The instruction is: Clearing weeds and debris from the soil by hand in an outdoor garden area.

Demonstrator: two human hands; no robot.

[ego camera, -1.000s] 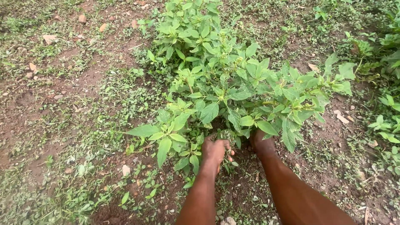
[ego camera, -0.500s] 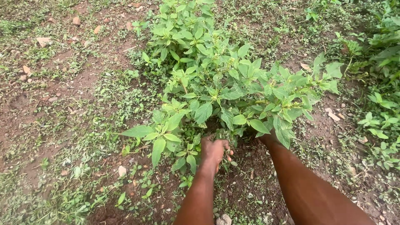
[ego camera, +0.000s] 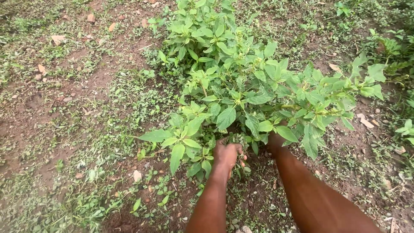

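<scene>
A bushy green leafy plant (ego camera: 241,82) grows from brown soil in the middle of the head view. My left hand (ego camera: 227,154) is closed around a small bunch of thin green stems and weeds (ego camera: 237,140) at the plant's base. My right hand (ego camera: 276,144) reaches under the leaves just to the right; broad leaves cover its fingers, so its grip is hidden. Both forearms come in from the bottom edge.
Bare brown soil (ego camera: 39,108) with low weeds spreads to the left. Small stones (ego camera: 58,39) and dry leaves lie at the upper left. More leafy plants (ego camera: 388,47) stand along the right edge. A pale stone (ego camera: 137,175) lies near my left forearm.
The view has shifted slightly. My right hand has pushed a little deeper under the leaves. My left hand keeps its grip at the plant's base.
</scene>
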